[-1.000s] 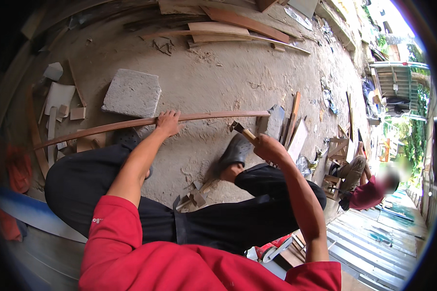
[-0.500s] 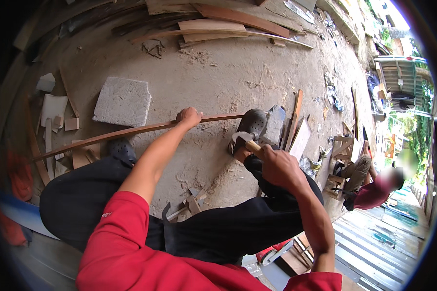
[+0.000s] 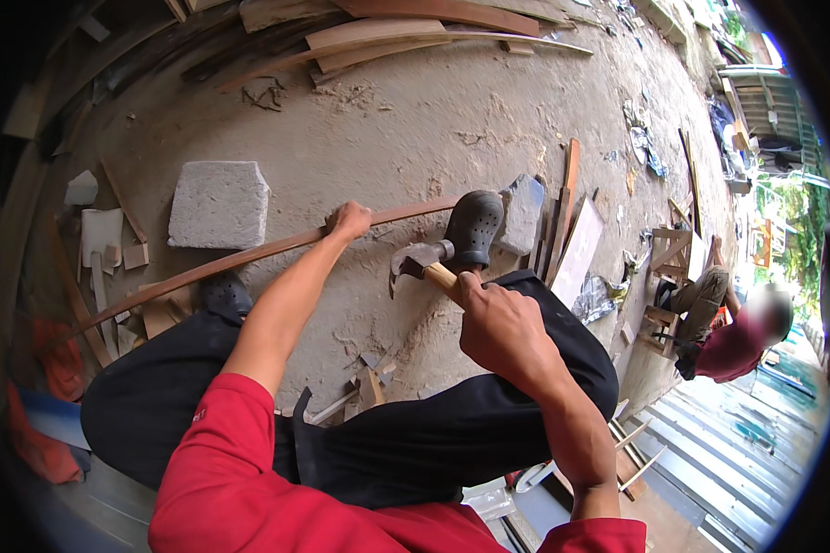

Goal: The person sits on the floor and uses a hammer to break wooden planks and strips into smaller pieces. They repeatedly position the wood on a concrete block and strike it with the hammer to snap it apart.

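Observation:
A long, thin wooden strip runs from the lower left to my shoe, and its far right end is hidden there. My left hand is closed around the strip near its middle. In my right hand is a claw hammer, gripped by its light wooden handle. The steel head hangs above the ground, just short of my grey clog and apart from the strip. Beyond the strip lies a pale concrete block.
A second grey block touches the clog's right side, with upright boards beside it. Planks are stacked at the far side. Wood offcuts lie between my legs. On the right, another person sits by a wooden frame.
The hammer has swung back toward me and left, away from the clog, and its head shows more fully. My left hand still grips the strip, which is turned slightly.

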The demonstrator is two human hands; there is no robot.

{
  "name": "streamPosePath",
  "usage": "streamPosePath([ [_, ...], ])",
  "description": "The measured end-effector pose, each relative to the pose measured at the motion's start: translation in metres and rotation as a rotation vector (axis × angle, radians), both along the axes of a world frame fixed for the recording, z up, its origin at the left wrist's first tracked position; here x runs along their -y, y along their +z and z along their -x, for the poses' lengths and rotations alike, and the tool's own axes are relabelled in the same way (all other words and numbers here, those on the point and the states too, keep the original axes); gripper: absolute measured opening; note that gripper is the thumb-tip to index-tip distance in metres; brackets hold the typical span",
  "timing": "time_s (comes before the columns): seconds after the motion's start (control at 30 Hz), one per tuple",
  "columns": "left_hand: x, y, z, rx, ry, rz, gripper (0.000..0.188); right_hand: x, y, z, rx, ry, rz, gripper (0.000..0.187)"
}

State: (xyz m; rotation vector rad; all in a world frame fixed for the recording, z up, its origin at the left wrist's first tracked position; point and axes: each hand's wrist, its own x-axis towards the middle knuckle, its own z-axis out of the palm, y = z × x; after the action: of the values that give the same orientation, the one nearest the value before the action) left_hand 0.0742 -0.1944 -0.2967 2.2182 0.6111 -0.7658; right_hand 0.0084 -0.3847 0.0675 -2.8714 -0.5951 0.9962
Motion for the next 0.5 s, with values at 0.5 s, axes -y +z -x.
streamPosePath([
  [0.5, -0.041, 0.018, 0.074, 0.307, -0.513, -0.240, 0.064, -0.003, -0.079, -0.048, -0.136, 0.021, 0.221, 0.052],
])
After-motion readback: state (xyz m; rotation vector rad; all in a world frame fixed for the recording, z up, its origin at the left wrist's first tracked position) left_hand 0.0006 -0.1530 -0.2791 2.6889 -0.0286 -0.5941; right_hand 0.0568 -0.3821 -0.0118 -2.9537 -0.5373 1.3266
